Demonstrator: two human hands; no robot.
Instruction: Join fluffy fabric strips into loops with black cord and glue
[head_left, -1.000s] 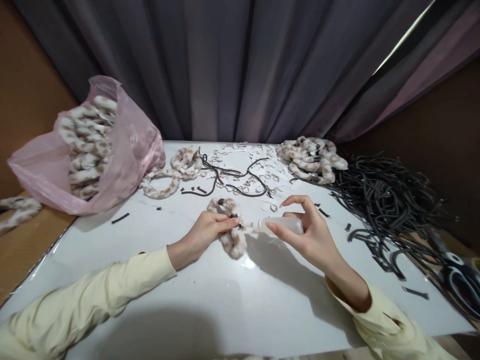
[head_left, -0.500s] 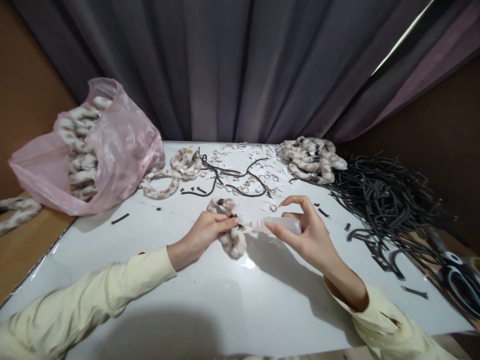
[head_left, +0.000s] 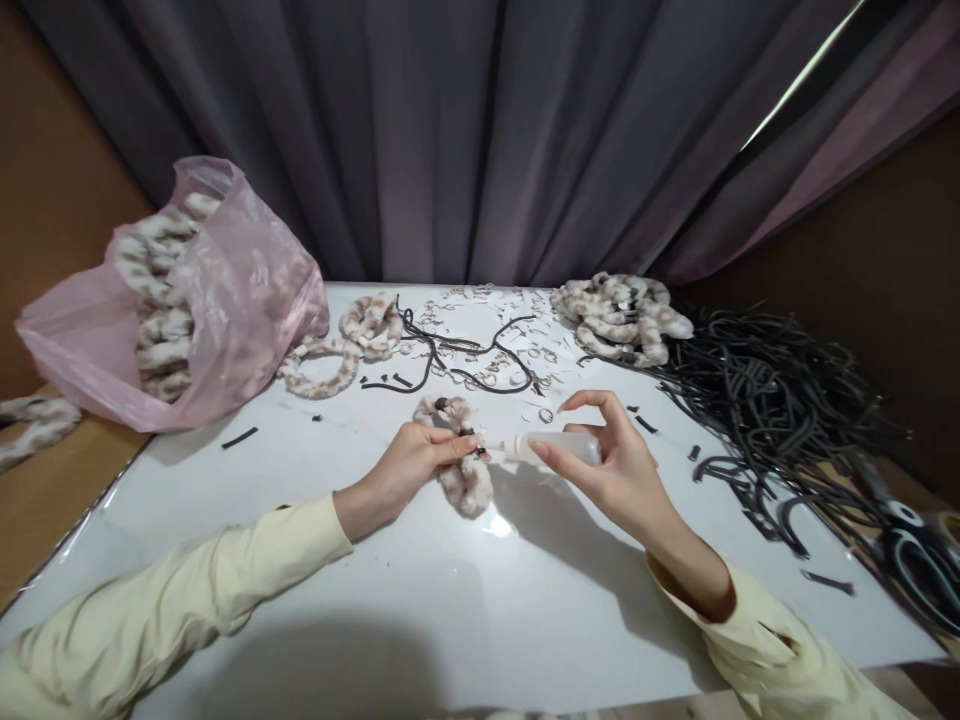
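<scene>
Between its thumb and fingers, my left hand (head_left: 420, 459) pinches a fluffy white fabric loop with brown spots (head_left: 472, 487). Black cord shows at the pinched spot, and a small shiny piece sits beside it. My right hand (head_left: 611, 455) is closed around a small translucent squeeze bottle (head_left: 566, 447), its index finger raised off the bottle. The bottle lies nearly level, and its thin nozzle points left at the cord by my left fingertips. Whether the tip touches the cord I cannot tell.
A pink plastic bag (head_left: 255, 290) of fluffy loops stands at left. Behind my hands are loose black cords (head_left: 450, 345) and small metal rings (head_left: 545, 415). To the right are piled spotted loops (head_left: 622, 318), a heap of black cords (head_left: 780, 390) and scissors (head_left: 919, 560).
Almost nothing differs. Both hands, the fluffy loop and the bottle hold the same places, with only a very slight shift of the view.
</scene>
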